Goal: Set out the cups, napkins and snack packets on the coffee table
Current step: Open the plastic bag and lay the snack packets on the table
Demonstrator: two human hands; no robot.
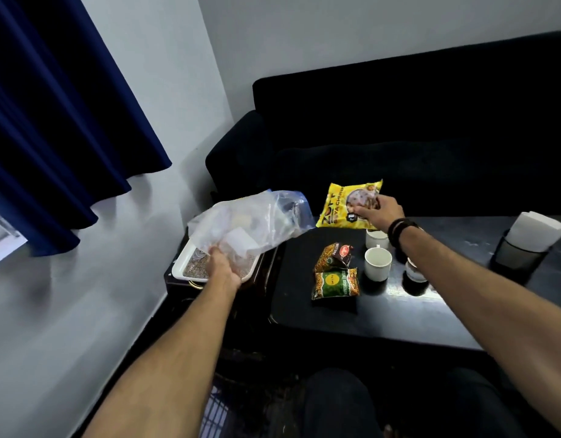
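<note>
Snack packets: two green ones point(335, 273) lie nearest, just left of the white cup point(377, 263). Beyond it, the right hand point(380, 213) grips the yellow packet point(339, 207); better laid flat, clear of the cups. The left hand point(224, 267) clutches the plastic bag point(241, 226), far left.

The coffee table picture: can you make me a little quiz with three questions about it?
1. True or false: the right hand holds the yellow packet.
2. How many snack packets already lie flat on the coffee table?
3. What does the left hand grip: A) clear plastic bag, B) white cup, C) napkin holder?

Key: 1. true. 2. two, the brown packet and the green packet. 3. A.
</note>
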